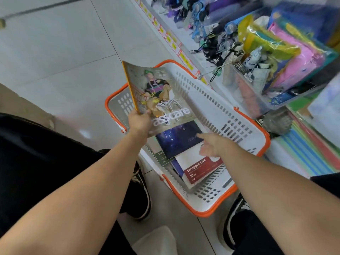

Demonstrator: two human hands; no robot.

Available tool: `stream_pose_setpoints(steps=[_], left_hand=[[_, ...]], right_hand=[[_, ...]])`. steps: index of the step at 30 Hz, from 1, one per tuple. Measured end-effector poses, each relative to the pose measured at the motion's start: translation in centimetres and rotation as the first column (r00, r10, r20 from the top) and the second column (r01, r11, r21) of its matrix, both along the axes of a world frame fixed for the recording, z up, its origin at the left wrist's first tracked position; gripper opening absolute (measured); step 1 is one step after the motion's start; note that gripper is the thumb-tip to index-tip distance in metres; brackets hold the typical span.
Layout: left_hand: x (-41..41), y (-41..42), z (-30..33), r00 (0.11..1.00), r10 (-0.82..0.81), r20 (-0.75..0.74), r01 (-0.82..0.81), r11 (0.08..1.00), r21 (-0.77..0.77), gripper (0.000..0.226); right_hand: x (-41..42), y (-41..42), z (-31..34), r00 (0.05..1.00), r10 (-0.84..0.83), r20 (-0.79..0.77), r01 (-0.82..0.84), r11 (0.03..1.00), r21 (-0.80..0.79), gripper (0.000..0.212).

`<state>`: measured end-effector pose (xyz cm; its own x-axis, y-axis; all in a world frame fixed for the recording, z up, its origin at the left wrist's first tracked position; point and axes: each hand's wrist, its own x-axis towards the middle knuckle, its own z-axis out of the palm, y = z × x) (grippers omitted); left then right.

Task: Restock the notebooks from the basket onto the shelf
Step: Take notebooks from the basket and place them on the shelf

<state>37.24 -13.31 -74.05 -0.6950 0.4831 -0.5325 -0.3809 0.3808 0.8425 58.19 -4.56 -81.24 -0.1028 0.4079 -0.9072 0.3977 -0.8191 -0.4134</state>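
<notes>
A white basket with an orange rim (244,124) stands on the floor beside the shelf. My left hand (138,122) grips a grey notebook (158,92) with a seated figure on its cover, lifted and tilted above the basket. Still inside lie a dark blue starry notebook (176,138), a red and white "Struggle-Life" notebook (200,170) and a green one (161,157) partly covered. My right hand (213,146) hovers over the basket with fingers spread, holding nothing, just above the blue and red notebooks.
The shelf (184,39) runs along the right with yellow price tags on its edge, folded umbrellas (211,24), a clear bin (257,89) and coloured plastic folders (298,57). Striped folders (309,150) lie lower right. My black shoes (139,190) flank the basket on grey tiles.
</notes>
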Motion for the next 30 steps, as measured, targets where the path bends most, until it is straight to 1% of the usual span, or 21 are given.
stream_pose_setpoints(steps=[1, 2, 5, 7, 9, 10, 12, 14, 15, 18, 22, 26, 28, 30], left_hand=[[-0.2, -0.2, 0.0, 0.999, 0.026, 0.034, -0.026, 1.0, -0.007, 0.01], [-0.3, -0.2, -0.2, 0.997, 0.039, 0.062, -0.039, 0.999, -0.016, 0.01], [-0.2, -0.2, -0.8, 0.994, 0.034, 0.101, -0.032, 0.999, -0.02, 0.011], [0.0, -0.3, -1.2, 0.991, 0.02, 0.131, -0.018, 1.0, -0.014, 0.015], [0.1, -0.4, -1.4, 0.987, 0.014, 0.16, -0.013, 1.0, -0.008, 0.02], [0.1, -0.3, -1.4, 0.986, 0.013, 0.168, -0.012, 1.0, -0.008, 0.021], [-0.1, -0.3, -1.6, 0.984, 0.01, 0.179, -0.009, 1.0, -0.008, 0.023], [-0.2, -0.2, -1.8, 0.983, 0.007, 0.184, -0.005, 1.0, -0.011, 0.022], [-0.2, -0.2, -1.9, 0.981, 0.008, 0.192, -0.005, 1.0, -0.016, 0.021], [0.0, -0.2, -2.1, 0.97, -0.002, 0.242, 0.006, 1.0, -0.019, 0.02], [0.3, -0.4, -2.0, 0.97, -0.075, 0.233, 0.079, 0.997, -0.011, 0.034], [1.1, -0.8, -1.1, 0.973, -0.08, 0.215, 0.082, 0.997, 0.001, 0.046], [1.4, -0.9, -0.4, 0.978, -0.076, 0.193, 0.076, 0.997, 0.008, 0.044], [1.8, -0.6, 0.9, 0.982, -0.077, 0.17, 0.069, 0.996, 0.052, 0.033]], right_hand=[[0.1, -0.8, -1.0, 0.998, -0.068, -0.007, 0.067, 0.995, -0.07, 0.067], [0.1, -1.4, -1.6, 0.99, -0.141, -0.016, 0.138, 0.985, -0.105, 0.069], [-0.4, -1.6, -2.6, 0.95, -0.3, -0.089, 0.286, 0.947, -0.146, 0.064], [-1.2, -1.5, -2.7, 0.933, -0.342, -0.111, 0.321, 0.931, -0.172, 0.059], [-2.1, -1.3, -2.6, 0.931, -0.349, -0.106, 0.328, 0.928, -0.177, 0.044], [-2.4, -1.4, -2.6, 0.929, -0.359, -0.095, 0.338, 0.923, -0.183, 0.04], [-2.9, -1.4, -2.6, 0.919, -0.387, -0.074, 0.368, 0.91, -0.19, 0.043], [-3.1, -1.5, -2.8, 0.916, -0.394, -0.077, 0.376, 0.91, -0.174, 0.05], [-3.1, -1.5, -2.8, 0.913, -0.394, -0.102, 0.375, 0.912, -0.165, 0.05], [-3.0, -1.5, -2.4, 0.899, -0.384, -0.212, 0.367, 0.923, -0.117, 0.039], [-2.1, -0.8, -0.3, 0.892, -0.33, -0.308, 0.347, 0.938, 0.001, 0.048], [-0.1, -0.4, 3.5, 0.861, -0.269, -0.433, 0.35, 0.929, 0.119, 0.035], [1.0, -0.3, 5.4, 0.837, -0.259, -0.482, 0.367, 0.919, 0.145, 0.03], [2.1, -0.1, 7.5, 0.804, -0.255, -0.537, 0.396, 0.903, 0.165, 0.028]])
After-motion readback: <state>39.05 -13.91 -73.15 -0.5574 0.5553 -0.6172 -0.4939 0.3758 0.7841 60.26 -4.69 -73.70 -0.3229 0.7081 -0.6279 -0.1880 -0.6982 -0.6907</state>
